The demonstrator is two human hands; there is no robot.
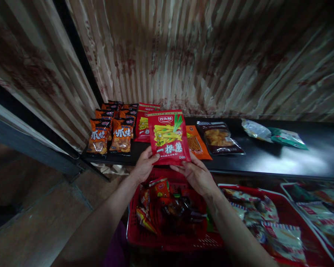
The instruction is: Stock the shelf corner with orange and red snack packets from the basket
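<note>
A red snack bag (169, 139) with yellow sticks and a green onion printed on it is held upright before me. My left hand (145, 163) grips its lower left corner, thumb on the front. At the lower right, my right hand (196, 172) pinches the bag's edge. Behind it, a matching red bag (143, 124) stands on the black shelf (269, 157), partly covered. To its left, several orange and black snack bags (99, 137) stand in rows. Right of the held bag lie an orange bag (196, 142) and a brown bag (218, 137).
Below my hands sits a red basket (129, 230) of mixed snack packets. A second red basket (314, 237) and another basket (285, 189) stand to the right. A white packet (256, 129) and a green packet (288, 138) lie farther along the shelf, against a corrugated wall.
</note>
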